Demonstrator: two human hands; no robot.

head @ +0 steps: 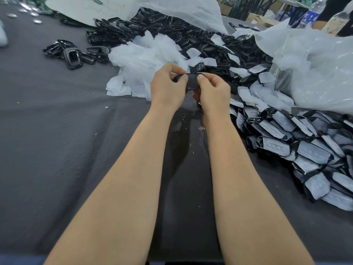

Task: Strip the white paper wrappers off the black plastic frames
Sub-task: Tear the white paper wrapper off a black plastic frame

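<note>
— So, what are the hands doing?

— Both are working above the middle of the grey cloth-covered table. The left hand and the right hand are each curling round the same black frame, with the thumbs pressing on its top edge and the other fingers tucking underneath. They are holding it between them, lifted off the cloth.

— Is any wrapper showing on it?

— The part facing the camera is looking black. I can't tell whether white paper is clinging underneath, because the fingers are covering that side.

— And the rest of the frames?

— A stack of wrapped frames is lying to the right of the right forearm, with white paper sitting around the black plastic. Beyond the hands, a big heap of bare black frames is spreading across the far side of the table, with loose scraps of paper lying on it. A smaller cluster of bare frames is sitting apart at the far left.

— Where is the paper piling up?

— A mound of white wrappers is sitting just beyond the left hand, touching the heap's near edge. A crumpled clear plastic bag is slumping at the far right, above the wrapped stack, and a plastic bottle is standing behind it.
</note>
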